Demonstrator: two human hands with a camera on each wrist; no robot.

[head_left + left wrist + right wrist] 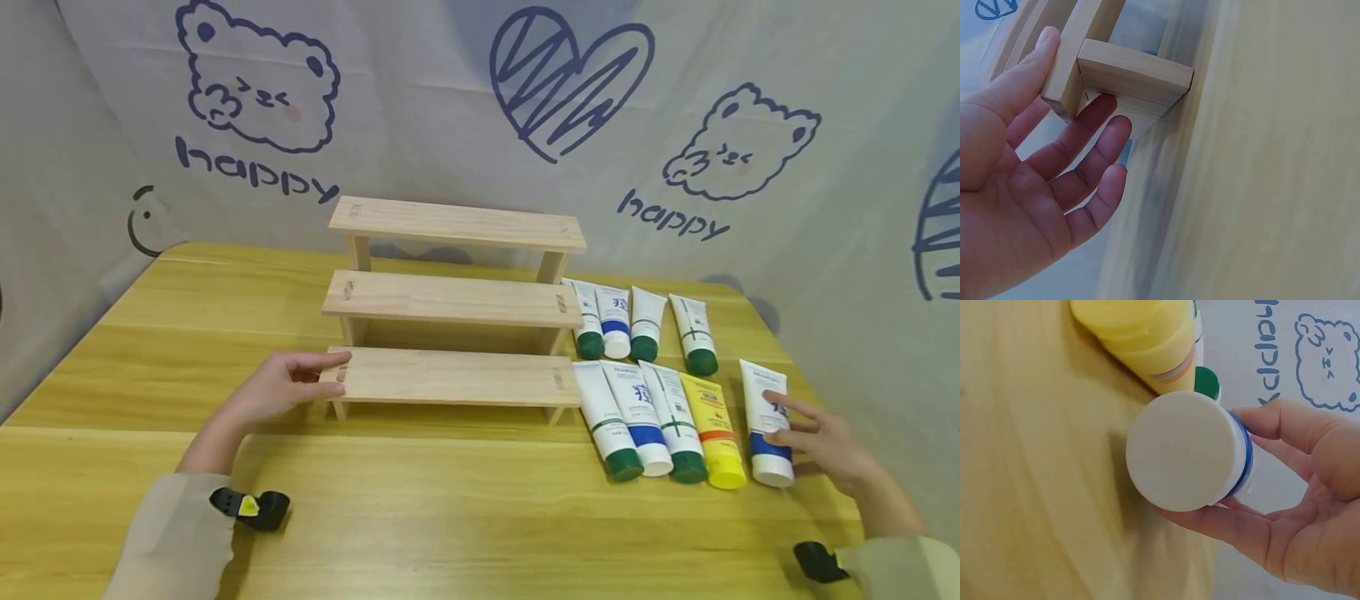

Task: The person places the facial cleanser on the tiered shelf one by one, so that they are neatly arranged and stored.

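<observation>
A three-tier wooden step shelf stands on the table. My left hand holds the left end of its lowest board, the thumb along one face and the index finger round the end. In the left wrist view, the other fingers of the left hand spread beside the wooden leg. At the right, my right hand grips a white squeeze tube with a blue band. The right wrist view shows its round white cap facing the camera, with thumb and fingers on either side of the tube.
Left of the gripped tube lies a front row of white tubes with green or white caps and a yellow tube. Several smaller tubes lie behind them. A white cloth with drawings hangs behind the table.
</observation>
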